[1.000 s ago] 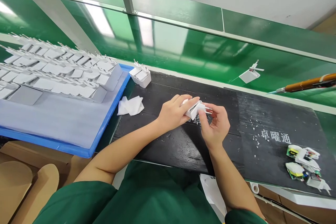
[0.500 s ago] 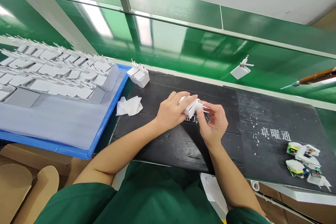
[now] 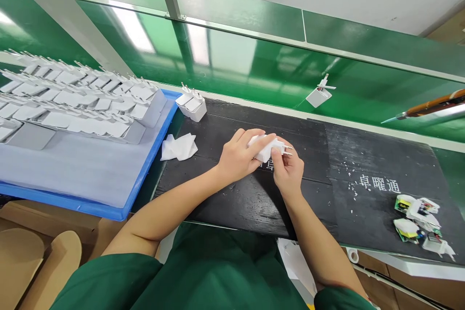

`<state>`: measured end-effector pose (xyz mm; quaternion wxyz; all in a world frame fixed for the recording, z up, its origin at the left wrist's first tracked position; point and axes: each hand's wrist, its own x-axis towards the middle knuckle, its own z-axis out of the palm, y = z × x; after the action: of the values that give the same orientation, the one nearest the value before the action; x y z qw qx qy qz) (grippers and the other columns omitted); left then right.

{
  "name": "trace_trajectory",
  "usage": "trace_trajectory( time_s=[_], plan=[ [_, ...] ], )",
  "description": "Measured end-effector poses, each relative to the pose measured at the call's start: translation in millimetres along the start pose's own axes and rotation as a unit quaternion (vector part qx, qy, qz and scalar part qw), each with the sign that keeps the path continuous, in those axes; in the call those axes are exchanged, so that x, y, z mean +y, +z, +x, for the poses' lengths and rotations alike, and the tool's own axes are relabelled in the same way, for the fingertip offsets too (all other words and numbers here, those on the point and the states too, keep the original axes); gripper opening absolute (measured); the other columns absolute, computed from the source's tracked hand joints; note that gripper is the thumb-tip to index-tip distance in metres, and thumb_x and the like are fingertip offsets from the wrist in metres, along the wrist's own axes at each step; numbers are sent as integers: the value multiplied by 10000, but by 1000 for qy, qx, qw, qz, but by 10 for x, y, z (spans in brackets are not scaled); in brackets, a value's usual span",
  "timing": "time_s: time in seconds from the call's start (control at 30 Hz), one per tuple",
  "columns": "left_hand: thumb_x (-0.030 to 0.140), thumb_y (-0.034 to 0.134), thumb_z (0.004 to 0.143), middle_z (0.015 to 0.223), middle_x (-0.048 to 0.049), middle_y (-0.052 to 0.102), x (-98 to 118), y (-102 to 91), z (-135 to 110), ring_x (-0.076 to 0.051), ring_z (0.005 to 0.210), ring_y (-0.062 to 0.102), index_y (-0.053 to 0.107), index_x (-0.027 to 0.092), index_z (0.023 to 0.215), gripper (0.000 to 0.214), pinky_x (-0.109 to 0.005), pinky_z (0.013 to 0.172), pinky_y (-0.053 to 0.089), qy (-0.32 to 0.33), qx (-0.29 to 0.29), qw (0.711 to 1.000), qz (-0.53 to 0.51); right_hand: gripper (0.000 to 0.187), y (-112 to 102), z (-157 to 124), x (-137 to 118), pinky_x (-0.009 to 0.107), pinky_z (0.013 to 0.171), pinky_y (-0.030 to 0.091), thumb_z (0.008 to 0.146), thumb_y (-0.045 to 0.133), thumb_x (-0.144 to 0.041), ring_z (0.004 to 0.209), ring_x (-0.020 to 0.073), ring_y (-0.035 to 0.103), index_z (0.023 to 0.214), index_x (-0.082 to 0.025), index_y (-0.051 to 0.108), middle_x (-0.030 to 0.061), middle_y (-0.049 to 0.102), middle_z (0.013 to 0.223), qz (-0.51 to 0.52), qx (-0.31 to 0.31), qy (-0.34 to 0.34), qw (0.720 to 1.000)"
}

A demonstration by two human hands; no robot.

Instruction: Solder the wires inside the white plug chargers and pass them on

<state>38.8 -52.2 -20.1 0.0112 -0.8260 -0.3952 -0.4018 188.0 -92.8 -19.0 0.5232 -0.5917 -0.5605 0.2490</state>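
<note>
Above the black mat (image 3: 247, 198), both hands meet on one white power adapter (image 3: 268, 149) with two metal pins pointing right. My left hand (image 3: 238, 155) wraps round the adapter's body, fingers over its top. With thumb and bent fingers, my right hand (image 3: 289, 167) grips the pin end. The fingers cover much of the adapter. Left of my hands lie a crumpled white cloth or tissue (image 3: 179, 147) and, behind it, a small group of white adapters (image 3: 192, 106) standing pins up.
On the left, a blue tray (image 3: 123, 203) bears rows of white adapters (image 3: 87, 106). Another adapter (image 3: 319, 97) lies on the green surface behind the mat. Opened adapter parts with circuit boards (image 3: 417, 220) and white crumbs sit at right. A brown-handled pointed tool (image 3: 425, 106) hangs at far right.
My right hand has moved slightly left, and the pin end now sits closer against the adapter's body; the gap seen earlier is gone. The lone adapter behind the mat has shifted left.
</note>
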Motion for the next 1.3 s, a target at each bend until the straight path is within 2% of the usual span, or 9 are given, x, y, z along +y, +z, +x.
trace_trajectory(
  time_s=[0.2, 0.33, 0.4, 0.53, 0.63, 0.73, 0.87, 0.93, 1.3],
  plan=[
    [227, 527, 921, 1240, -57, 722, -38, -59, 37, -146, 730, 648, 672, 256, 1194, 311, -259, 649, 494, 96, -74, 993, 3, 471, -46, 98, 31, 312, 663, 559, 836, 585, -647, 712, 172, 670, 899, -202, 724, 44, 758, 845, 9, 12, 76, 997],
    [292, 586, 864, 1126, -43, 738, -81, -75, 101, -120, 692, 678, 636, 234, 1099, 247, -219, 563, 464, -72, -137, 972, -180, 551, -58, 138, 15, 341, 654, 587, 816, 571, -707, 662, 191, 693, 875, -183, 728, 42, 733, 729, 31, -3, 103, 994],
    [355, 605, 829, 985, -19, 734, -138, -81, 175, -115, 620, 673, 568, 220, 1068, 278, -207, 514, 463, -244, -136, 899, -337, 614, -65, 148, -14, 345, 627, 594, 863, 469, -728, 629, 187, 698, 949, -176, 726, 50, 732, 718, 58, -13, 119, 991],
    [374, 569, 834, 677, 23, 660, -301, -117, 359, -103, 437, 601, 475, 204, 979, 242, -178, 395, 373, -515, -77, 667, -533, 584, -71, 152, -69, 310, 629, 595, 892, 460, -694, 633, 158, 704, 1033, -186, 709, 52, 748, 756, 108, -28, 152, 982],
    [358, 546, 865, 637, 13, 636, -402, -144, 436, -93, 459, 609, 501, 183, 949, 199, -163, 407, 362, -577, -50, 592, -561, 565, -59, 144, -63, 301, 616, 587, 878, 486, -699, 608, 149, 690, 1007, -199, 714, 37, 739, 723, 86, -37, 143, 985],
    [376, 549, 889, 765, -15, 689, -471, -161, 428, -121, 542, 661, 490, 195, 999, 220, -196, 475, 419, -568, -64, 633, -522, 548, -51, 137, -39, 311, 627, 588, 883, 487, -689, 600, 150, 685, 1005, -207, 717, 32, 736, 719, 54, -43, 127, 990],
    [310, 642, 854, 1003, -27, 718, -529, -214, 363, -196, 785, 718, 493, 238, 1070, 272, -287, 688, 499, -441, -111, 858, -239, 489, -59, 151, -17, 308, 638, 586, 884, 527, -642, 605, 147, 684, 997, -205, 715, 32, 736, 731, 47, -44, 120, 991],
    [279, 645, 859, 1051, -37, 715, -539, -249, 340, -242, 909, 703, 528, 243, 1095, 265, -325, 764, 491, -359, -157, 918, -65, 475, -61, 164, -4, 307, 632, 584, 882, 536, -631, 604, 147, 682, 983, -202, 714, 36, 734, 731, 44, -44, 117, 991],
    [199, 592, 887, 1086, -144, 672, -674, -351, 323, -332, 1143, 544, 628, 165, 1035, 156, -433, 928, 421, -267, -166, 931, 186, 376, -298, 472, 105, 408, 795, 608, 764, 705, -482, 766, 206, 721, 1037, -224, 711, 60, 758, 887, -52, -99, 128, 986]
  ],
)
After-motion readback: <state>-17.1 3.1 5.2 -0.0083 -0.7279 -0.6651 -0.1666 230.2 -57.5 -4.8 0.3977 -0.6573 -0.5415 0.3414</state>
